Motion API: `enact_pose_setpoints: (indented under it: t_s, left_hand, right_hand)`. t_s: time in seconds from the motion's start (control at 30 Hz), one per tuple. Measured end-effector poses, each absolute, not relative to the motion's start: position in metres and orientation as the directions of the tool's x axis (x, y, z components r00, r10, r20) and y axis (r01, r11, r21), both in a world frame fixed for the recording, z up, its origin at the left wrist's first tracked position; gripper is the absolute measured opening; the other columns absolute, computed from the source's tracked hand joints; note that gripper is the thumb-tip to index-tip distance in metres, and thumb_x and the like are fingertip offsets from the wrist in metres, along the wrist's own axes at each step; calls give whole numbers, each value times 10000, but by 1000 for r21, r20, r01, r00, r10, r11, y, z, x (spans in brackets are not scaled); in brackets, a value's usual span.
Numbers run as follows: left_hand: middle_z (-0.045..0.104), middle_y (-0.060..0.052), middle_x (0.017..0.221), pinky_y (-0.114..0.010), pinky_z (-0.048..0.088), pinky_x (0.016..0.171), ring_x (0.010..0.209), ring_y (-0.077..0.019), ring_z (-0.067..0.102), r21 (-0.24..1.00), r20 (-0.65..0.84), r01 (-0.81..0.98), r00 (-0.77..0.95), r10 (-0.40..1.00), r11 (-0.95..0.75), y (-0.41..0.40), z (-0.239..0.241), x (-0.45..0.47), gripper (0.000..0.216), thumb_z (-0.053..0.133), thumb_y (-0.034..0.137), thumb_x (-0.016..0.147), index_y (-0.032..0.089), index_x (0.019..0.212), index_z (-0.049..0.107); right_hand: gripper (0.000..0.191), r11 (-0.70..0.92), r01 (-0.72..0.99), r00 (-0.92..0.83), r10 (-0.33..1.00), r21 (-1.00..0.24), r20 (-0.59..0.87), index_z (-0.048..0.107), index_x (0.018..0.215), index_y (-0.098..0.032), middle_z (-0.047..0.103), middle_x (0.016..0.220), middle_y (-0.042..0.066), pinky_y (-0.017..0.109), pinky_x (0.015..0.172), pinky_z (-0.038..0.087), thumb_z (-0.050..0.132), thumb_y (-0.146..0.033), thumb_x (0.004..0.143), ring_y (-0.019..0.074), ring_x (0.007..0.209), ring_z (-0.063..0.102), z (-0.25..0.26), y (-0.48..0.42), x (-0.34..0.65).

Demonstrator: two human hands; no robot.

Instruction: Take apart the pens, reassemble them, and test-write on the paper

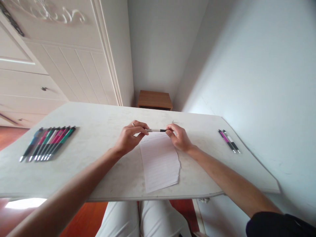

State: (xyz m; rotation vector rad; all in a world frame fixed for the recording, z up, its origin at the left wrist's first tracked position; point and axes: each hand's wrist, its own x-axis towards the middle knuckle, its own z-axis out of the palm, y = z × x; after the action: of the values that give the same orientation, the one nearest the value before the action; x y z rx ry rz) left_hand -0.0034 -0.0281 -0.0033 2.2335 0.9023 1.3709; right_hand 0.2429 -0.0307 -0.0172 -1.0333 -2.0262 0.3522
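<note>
Both my hands hold one pen (156, 130) level above the far end of a lined sheet of paper (160, 162). My left hand (130, 137) pinches the pen's left end, and my right hand (178, 137) pinches its dark right end. The pen's body is white between them. The paper lies on the white table (98, 131), its right edge torn and uneven.
A row of several pens (46, 143) with green, pink and blue barrels lies at the table's left. Two pens (229, 141) lie at the right near the wall. A white wardrobe (49, 59) stands behind on the left, and a brown wooden stand (155, 99) beyond the table.
</note>
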Motion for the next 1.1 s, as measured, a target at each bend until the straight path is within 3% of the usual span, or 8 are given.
enact_pose_setpoints:
  t_s: [0.23, 0.43, 0.67, 0.9, 1.1]
  left_hand:
    - [681, -51, 823, -322, 496, 808, 822, -181, 618, 565, 681, 387, 280, 676, -729, -26, -3, -6, 103, 596, 158, 853, 194, 808, 681]
    - [680, -59, 869, -308, 498, 802, 849, -182, 619, 565, 637, 405, 340, 692, -719, -27, -6, -7, 79, 610, 214, 866, 196, 865, 687]
    - [705, -44, 859, -276, 505, 699, 682, -146, 594, 673, 486, 441, 341, 805, -593, -27, -5, -8, 191, 685, 363, 816, 193, 903, 693]
    - [737, -56, 858, -284, 522, 699, 734, -184, 660, 834, 284, 370, 349, 893, -409, -27, -5, -5, 346, 703, 484, 777, 180, 942, 700]
    - [675, -18, 701, -238, 464, 522, 537, -129, 573, 925, 162, 275, 343, 925, -263, -24, -6, -6, 450, 649, 573, 803, 159, 979, 667]
  right_hand:
    - [343, 616, 475, -360, 788, -629, 500, 561, 771, -193, 595, 717, 20, 274, 669, 450, 400, -380, 1008, 147, 683, 572, -17, -30, 245]
    - [224, 622, 479, -342, 782, -619, 521, 627, 877, -196, 662, 780, 26, 276, 679, 476, 557, -399, 941, 155, 717, 613, -17, -29, 247]
    - [161, 658, 458, -323, 750, -598, 577, 639, 922, -201, 660, 794, 31, 298, 684, 501, 622, -360, 905, 163, 717, 613, -20, -30, 246]
    - [94, 754, 369, -399, 657, -544, 639, 655, 917, -209, 666, 832, 50, 323, 698, 512, 635, -301, 902, 168, 734, 610, -16, -34, 244]
    - [56, 783, 353, -338, 617, -512, 711, 668, 909, -218, 677, 852, 62, 350, 723, 532, 651, -267, 888, 187, 789, 638, -13, -34, 245]
